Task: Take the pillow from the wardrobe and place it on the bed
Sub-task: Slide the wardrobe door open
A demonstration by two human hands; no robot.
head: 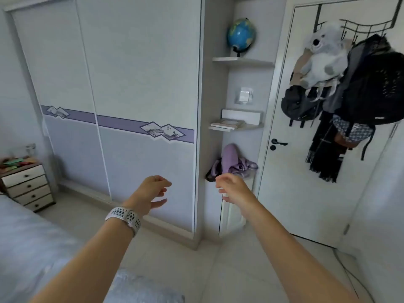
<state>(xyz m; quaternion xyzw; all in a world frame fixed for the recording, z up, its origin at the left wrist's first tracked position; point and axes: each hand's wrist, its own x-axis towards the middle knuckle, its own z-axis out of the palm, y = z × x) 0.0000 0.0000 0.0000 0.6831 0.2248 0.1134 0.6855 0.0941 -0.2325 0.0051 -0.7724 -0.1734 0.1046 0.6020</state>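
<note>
Left hand: your left hand (150, 191) reaches forward at centre frame, palm turned inward, fingers (162, 184) loosely curled and released, holding nothing. A pale perforated watch band (124, 216) sits on that wrist.
Right hand: your right hand (232, 189) is out at the same height, just right of centre, fingers (220, 179) spread and slack, empty too.
Gap between hands: the two are apart, with the right edge of the wardrobe showing between them.
Wardrobe: the wardrobe (122, 84) fills the upper left and centre of the frame. Its sliding doors are shut; a purple band (122, 123) with small picture panels runs across them at mid height. Neither hand touches the doors.
Pillow: you cannot see the pillow; nothing of the wardrobe's inside shows.
Bed: the bed (28, 243) lies in the lower left corner, pale cover, blurred. A second pale blurred patch sits at bottom centre; what it is cannot be told.
Drawers: a small chest of drawers (28, 184) stands at the left edge beside the bed, with coloured clutter on top.
Shelves: open shelves right of the wardrobe carry a globe (240, 35) at the top, books (229, 123) on a middle one, and purple cloth (231, 160) on the lowest, just above your right hand in the frame.
Door: the white door (290, 182) on the right is closed; a plush koala (323, 55) and dark bags (376, 84) hang from its over-door rack.
</note>
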